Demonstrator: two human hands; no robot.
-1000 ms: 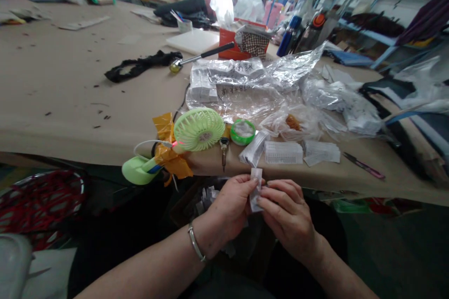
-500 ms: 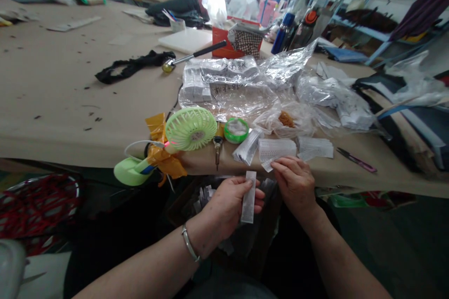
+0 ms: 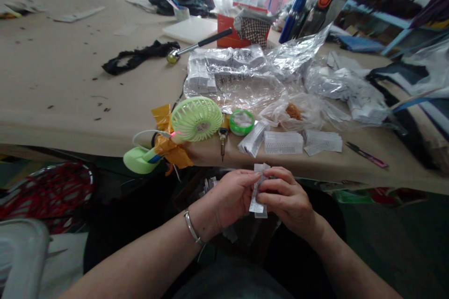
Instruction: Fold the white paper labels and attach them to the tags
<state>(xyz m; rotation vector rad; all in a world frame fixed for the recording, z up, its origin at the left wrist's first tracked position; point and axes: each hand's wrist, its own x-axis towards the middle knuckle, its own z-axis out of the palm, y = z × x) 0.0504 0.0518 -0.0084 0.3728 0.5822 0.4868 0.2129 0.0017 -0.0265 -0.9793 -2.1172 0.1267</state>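
Observation:
In front of the table edge, my left hand (image 3: 235, 197) grips white paper-like labels (image 3: 258, 205) between thumb and fingers. From the other side, my right hand (image 3: 288, 198) pinches a printed label lying over the one in my left. The two strips overlap at a slight angle. Just beyond, on the table, lie a fanned label stack (image 3: 253, 139), a middle stack of printed labels (image 3: 283, 143) and a right-hand stack (image 3: 322, 142). A green round tub (image 3: 242, 122) with whitish contents stands behind the fanned stack.
A green fan (image 3: 197, 119) is taped at the table edge, beside a pointed metal-tipped tool (image 3: 222, 142). Thread snips (image 3: 366, 154) lie on the right. Behind are clear plastic bags (image 3: 245, 91), a small mallet-like tool (image 3: 199, 46) and bottles (image 3: 293, 19).
My right hand has left the middle stack with a label and moved left and down to my left hand. That label now overlaps the strip held there. The view has shifted slightly.

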